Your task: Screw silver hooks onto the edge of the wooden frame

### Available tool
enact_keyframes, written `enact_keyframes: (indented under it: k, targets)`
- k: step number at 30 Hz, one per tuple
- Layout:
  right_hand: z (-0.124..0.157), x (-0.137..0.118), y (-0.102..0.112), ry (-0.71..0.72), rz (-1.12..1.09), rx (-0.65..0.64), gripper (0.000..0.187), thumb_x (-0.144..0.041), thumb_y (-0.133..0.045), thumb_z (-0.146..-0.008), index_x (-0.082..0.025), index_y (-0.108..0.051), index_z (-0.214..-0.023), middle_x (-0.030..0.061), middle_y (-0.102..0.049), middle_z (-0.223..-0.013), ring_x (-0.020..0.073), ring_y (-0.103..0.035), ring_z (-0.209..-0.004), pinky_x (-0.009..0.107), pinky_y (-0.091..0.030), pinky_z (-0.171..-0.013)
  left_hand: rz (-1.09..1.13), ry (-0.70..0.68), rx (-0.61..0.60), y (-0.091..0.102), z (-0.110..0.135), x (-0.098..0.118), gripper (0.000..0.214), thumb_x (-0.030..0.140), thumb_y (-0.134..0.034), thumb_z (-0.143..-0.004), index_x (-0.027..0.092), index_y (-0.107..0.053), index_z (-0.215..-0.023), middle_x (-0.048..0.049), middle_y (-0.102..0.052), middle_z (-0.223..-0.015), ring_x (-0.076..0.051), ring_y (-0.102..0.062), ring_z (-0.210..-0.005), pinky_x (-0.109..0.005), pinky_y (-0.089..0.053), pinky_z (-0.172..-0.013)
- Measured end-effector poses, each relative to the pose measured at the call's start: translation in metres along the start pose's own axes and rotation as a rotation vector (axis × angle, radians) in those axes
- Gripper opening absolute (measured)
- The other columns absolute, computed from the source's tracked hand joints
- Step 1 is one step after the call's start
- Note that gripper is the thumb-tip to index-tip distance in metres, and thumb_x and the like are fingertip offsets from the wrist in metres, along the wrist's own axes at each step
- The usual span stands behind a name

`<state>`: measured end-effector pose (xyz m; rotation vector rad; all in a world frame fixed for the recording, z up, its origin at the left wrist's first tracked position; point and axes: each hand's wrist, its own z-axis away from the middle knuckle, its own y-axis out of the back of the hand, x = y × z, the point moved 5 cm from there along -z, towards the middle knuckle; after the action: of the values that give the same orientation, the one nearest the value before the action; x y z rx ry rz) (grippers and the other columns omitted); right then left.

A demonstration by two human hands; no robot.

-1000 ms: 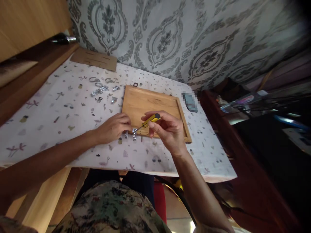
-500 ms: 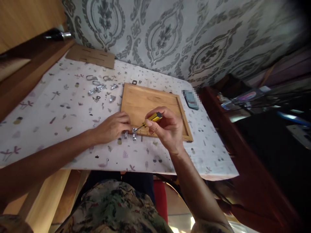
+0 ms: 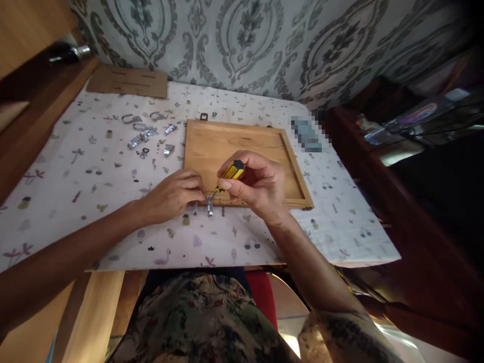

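A flat wooden frame [image 3: 242, 142] lies on the patterned white table cover [image 3: 94, 212]. My right hand [image 3: 257, 185] is closed round a small yellow-and-black screwdriver [image 3: 230, 173], its tip resting on a little metal bracket [image 3: 209, 205] at the frame's near edge. My left hand [image 3: 172, 194] has its fingers curled and pressed down at that same edge, just left of the bracket. What, if anything, lies under those fingers is hidden.
Several loose metal fittings [image 3: 145, 136] are scattered left of the frame. A brown cardboard piece [image 3: 127, 81] lies at the back left, a blurred flat object [image 3: 305, 133] right of the frame. A patterned wall stands behind, and dark furniture [image 3: 423, 191] at the right.
The view has swung, so the table now sits squarer and lower. My hands stay at the frame's near edge, with the screwdriver handle tilted slightly more upright.
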<state>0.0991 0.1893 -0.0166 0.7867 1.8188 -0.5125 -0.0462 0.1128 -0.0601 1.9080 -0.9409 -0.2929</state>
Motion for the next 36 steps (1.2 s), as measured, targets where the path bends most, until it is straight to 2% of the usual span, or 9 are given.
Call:
enact_keyframes:
  k: [3,6,9,12,17,23,30,33,36]
  targets:
    - [0.002,0.000,-0.002,-0.026,-0.012,0.015,0.039,-0.043,-0.091,-0.071,-0.020,-0.059,-0.075,-0.0044,-0.060,-0.067,0.0046,-0.046,-0.045,0.018,-0.041,-0.038,0.001,-0.039,0.078,-0.001,0.000,0.000,0.032,0.002,-0.044,-0.096,0.018,-0.069,-0.086,-0.0070,-0.071,-0.090,-0.021,-0.059,-0.090,-0.036,-0.055,-0.080]
    - [0.005,0.002,-0.002,-0.042,-0.040,0.001,0.038,-0.045,-0.087,-0.075,-0.021,-0.058,-0.077,-0.0035,-0.064,-0.068,0.0052,-0.049,-0.045,0.018,-0.043,-0.038,0.017,-0.038,0.106,-0.001,-0.001,0.000,0.031,0.003,-0.045,-0.097,0.018,-0.069,-0.085,-0.0062,-0.073,-0.090,-0.020,-0.061,-0.091,-0.036,-0.055,-0.080]
    - [0.007,0.007,0.001,-0.031,-0.093,0.020,0.032,-0.045,-0.083,-0.080,-0.020,-0.063,-0.084,-0.0005,-0.071,-0.080,0.0048,-0.053,-0.047,0.019,-0.047,-0.041,0.043,-0.036,0.068,-0.002,-0.001,-0.001,0.030,0.004,-0.045,-0.097,0.019,-0.070,-0.088,-0.0053,-0.073,-0.088,-0.021,-0.063,-0.092,-0.037,-0.054,-0.081]
    - [0.010,0.014,0.003,-0.058,-0.088,0.035,0.028,-0.042,-0.082,-0.082,-0.020,-0.069,-0.093,0.0013,-0.074,-0.090,0.0046,-0.055,-0.048,0.020,-0.051,-0.043,0.089,-0.025,0.081,0.001,-0.001,-0.003,0.030,0.005,-0.044,-0.097,0.019,-0.070,-0.090,-0.0056,-0.074,-0.087,-0.020,-0.062,-0.091,-0.036,-0.055,-0.080]
    - [0.014,0.012,0.004,-0.034,-0.007,0.108,0.025,-0.040,-0.082,-0.083,-0.021,-0.073,-0.096,0.0015,-0.076,-0.091,0.0053,-0.055,-0.047,0.020,-0.052,-0.041,0.116,-0.004,0.089,0.000,0.003,-0.005,0.031,0.004,-0.042,-0.097,0.019,-0.070,-0.093,-0.0060,-0.075,-0.091,-0.019,-0.063,-0.090,-0.034,-0.054,-0.079]
    - [0.016,0.009,0.004,-0.007,0.061,0.121,0.025,-0.043,-0.081,-0.084,-0.021,-0.069,-0.088,0.0006,-0.074,-0.088,0.0062,-0.056,-0.049,0.021,-0.050,-0.041,0.107,0.002,0.074,-0.001,0.005,-0.004,0.031,0.003,-0.042,-0.096,0.020,-0.069,-0.097,-0.0051,-0.073,-0.093,-0.020,-0.061,-0.093,-0.035,-0.053,-0.081]
    - [0.013,0.004,0.004,0.140,0.151,0.173,0.035,-0.045,-0.086,-0.077,-0.024,-0.057,-0.079,-0.0030,-0.069,-0.076,0.0116,-0.065,-0.067,0.023,-0.057,-0.057,0.112,0.019,0.045,-0.001,0.002,-0.005,0.032,0.003,-0.041,-0.098,0.019,-0.069,-0.096,-0.0048,-0.071,-0.091,-0.020,-0.058,-0.093,-0.034,-0.051,-0.082]
    - [0.015,0.005,0.006,0.120,0.150,0.113,0.030,-0.044,-0.084,-0.080,-0.025,-0.066,-0.093,-0.0021,-0.069,-0.082,0.0123,-0.067,-0.072,0.024,-0.059,-0.060,0.132,0.026,0.043,-0.002,0.002,-0.006,0.032,0.003,-0.041,-0.098,0.019,-0.069,-0.095,-0.0051,-0.071,-0.093,-0.020,-0.058,-0.095,-0.035,-0.051,-0.084]
    - [0.018,0.005,0.008,0.066,0.124,-0.006,0.031,-0.040,-0.077,-0.088,-0.026,-0.071,-0.115,0.0013,-0.070,-0.094,0.0109,-0.065,-0.069,0.020,-0.053,-0.049,0.145,0.026,0.054,-0.003,0.002,-0.007,0.030,0.003,-0.044,-0.097,0.019,-0.070,-0.092,-0.0049,-0.072,-0.094,-0.021,-0.059,-0.097,-0.036,-0.052,-0.085]
